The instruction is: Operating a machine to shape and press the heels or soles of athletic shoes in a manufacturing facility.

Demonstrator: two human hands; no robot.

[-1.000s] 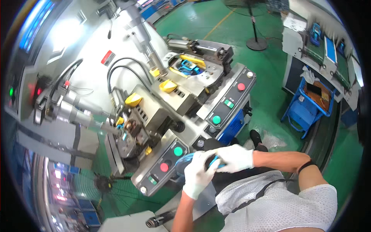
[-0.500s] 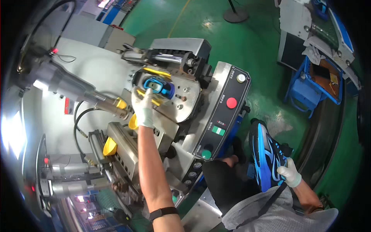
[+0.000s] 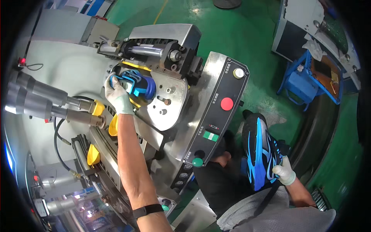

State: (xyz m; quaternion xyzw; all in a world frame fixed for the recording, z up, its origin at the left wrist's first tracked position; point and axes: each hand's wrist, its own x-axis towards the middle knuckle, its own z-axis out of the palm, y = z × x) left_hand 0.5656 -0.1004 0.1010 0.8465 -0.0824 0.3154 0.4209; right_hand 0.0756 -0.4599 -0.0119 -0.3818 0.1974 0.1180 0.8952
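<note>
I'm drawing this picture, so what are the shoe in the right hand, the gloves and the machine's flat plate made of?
Shoe in the right hand: dark parts perhaps fabric; smooth, slightly shiny blue parts maybe plastic or rubber.
Gloves: probably thin knitted cloth, as they look matte, white and close-fitting.
Flat plate: metal, likely steel; it's grey, softly shiny and bolted.

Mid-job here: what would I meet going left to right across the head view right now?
Silver cylinders → left hand touching a blue item → panel's green button → green-and-white switch → red button → black-and-blue shoe → right hand gripping that shoe.
</note>
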